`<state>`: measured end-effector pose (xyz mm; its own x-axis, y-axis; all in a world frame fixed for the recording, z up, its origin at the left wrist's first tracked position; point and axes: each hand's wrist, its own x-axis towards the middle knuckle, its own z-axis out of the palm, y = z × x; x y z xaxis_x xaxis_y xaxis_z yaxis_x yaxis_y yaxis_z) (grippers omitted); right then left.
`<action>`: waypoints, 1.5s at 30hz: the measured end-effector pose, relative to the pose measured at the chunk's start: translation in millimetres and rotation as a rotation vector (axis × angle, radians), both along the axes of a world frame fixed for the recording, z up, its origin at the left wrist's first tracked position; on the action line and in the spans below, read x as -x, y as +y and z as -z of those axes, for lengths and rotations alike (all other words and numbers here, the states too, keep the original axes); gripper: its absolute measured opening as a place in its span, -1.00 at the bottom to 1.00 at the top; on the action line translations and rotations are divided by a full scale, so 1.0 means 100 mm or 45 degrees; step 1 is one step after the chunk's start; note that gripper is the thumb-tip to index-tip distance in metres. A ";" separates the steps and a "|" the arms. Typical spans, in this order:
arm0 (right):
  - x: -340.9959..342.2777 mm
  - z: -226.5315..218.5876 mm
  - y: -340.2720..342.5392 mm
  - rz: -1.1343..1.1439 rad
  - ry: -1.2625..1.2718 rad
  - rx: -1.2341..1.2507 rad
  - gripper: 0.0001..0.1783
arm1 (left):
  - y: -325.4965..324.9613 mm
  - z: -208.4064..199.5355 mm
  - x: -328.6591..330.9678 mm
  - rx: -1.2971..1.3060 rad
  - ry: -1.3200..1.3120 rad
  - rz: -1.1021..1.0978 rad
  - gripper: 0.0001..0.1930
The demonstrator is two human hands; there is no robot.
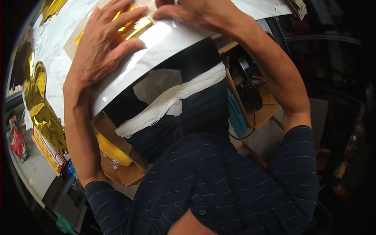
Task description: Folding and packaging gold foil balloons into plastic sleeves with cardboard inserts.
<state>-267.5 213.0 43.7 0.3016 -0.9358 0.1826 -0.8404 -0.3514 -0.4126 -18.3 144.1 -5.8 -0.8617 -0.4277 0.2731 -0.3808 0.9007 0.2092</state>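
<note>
While a shiny gold foil sheet (143, 29) lies on the white marbled tabletop (129, 80) near its front edge, the left hand (102, 44) spreads over it, fingers apart. Just beside it, the right hand (196, 12) is curled, partly cut off by the upper edge; whether it grips anything, I cannot tell. Crumpled gold foil (38, 100) hangs at the table's left edge; a white thread bundle (168, 102) crosses the person's lap.

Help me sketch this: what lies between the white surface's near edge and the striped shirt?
In the head view, a white strand bundle lies there, across the dark-clad lap.
</note>
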 end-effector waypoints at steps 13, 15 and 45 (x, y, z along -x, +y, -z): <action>0.14 0.01 0.15 -0.295 0.122 0.054 -0.76 | 0.25 -0.44 0.15 -0.221 -0.258 -0.223 -0.22; 0.19 0.08 0.16 -0.356 0.099 0.061 -0.81 | 0.26 -0.46 0.13 -0.232 -0.278 -0.231 -0.22; 0.36 0.03 0.55 -0.481 -0.215 -0.213 -0.71 | 0.13 -0.03 0.01 0.057 -0.069 -0.027 -0.31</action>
<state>-303.3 268.5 40.9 0.6072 -0.7863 0.1142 -0.5814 -0.5377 -0.6106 -19.7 156.7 -3.0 -0.8667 -0.4342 0.2457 -0.4093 0.9004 0.1475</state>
